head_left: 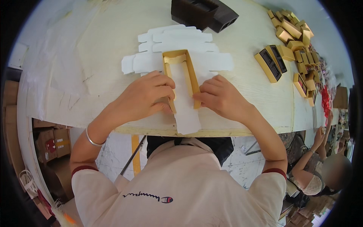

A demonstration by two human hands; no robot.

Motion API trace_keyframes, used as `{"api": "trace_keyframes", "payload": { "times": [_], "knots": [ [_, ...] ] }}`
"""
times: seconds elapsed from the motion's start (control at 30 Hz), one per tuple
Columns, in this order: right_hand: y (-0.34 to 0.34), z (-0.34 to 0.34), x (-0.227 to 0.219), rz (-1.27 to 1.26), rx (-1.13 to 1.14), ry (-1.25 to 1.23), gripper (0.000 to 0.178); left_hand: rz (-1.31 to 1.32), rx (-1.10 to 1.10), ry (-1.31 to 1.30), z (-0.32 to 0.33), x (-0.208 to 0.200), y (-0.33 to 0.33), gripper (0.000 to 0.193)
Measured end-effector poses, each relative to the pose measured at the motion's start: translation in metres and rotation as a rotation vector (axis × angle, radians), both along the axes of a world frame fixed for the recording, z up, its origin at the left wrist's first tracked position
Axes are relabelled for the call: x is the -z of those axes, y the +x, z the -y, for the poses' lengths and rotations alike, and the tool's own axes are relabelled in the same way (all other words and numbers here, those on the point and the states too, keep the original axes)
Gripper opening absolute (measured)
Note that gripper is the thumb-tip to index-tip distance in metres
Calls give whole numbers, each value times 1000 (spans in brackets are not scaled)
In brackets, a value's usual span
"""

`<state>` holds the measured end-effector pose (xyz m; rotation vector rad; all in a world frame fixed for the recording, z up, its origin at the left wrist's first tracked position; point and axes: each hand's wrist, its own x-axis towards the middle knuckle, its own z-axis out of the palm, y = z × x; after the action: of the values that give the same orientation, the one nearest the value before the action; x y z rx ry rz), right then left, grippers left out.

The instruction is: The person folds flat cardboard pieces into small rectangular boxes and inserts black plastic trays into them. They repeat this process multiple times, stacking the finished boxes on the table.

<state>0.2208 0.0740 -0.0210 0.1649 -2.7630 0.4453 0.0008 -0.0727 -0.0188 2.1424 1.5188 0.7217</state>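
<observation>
A partly folded gold box point(192, 73) lies in front of me, its white inside up and its far end and long sides standing. Its near end flap point(188, 123) stretches flat toward the table edge. My left hand point(149, 92) pinches the near end of the left wall between thumb and fingers. At the near end of the right wall, my right hand point(219, 95) grips the gold cardboard with its fingertips. Under and beyond the box, several flat white box blanks point(181, 37) lie in a loose stack.
Dark brown trays point(204, 15) stand at the far edge. Gold boxes with dark inserts point(270, 64) sit to the right, before a heap of gold boxes point(293, 30). Clear plastic sheeting point(56, 56) covers the left. Another person point(312, 170) works at the right; cartons point(53, 143) fill shelves below left.
</observation>
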Motion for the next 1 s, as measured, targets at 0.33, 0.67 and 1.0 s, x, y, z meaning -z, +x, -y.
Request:
{"api": "trace_keyframes", "payload": {
  "times": [0.33, 0.67, 1.0],
  "knots": [
    [-22, 34, 18, 4, 329, -516, 21, -37, -323, 117, -5, 15, 40, 9],
    [13, 32, 14, -151, 146, 213, 46, 179, -312, -18, -5, 17, 35, 8],
    [-24, 31, 34, -270, 212, -894, 41, 430, -185, -349, -8, 2, 9, 32]
  ]
}}
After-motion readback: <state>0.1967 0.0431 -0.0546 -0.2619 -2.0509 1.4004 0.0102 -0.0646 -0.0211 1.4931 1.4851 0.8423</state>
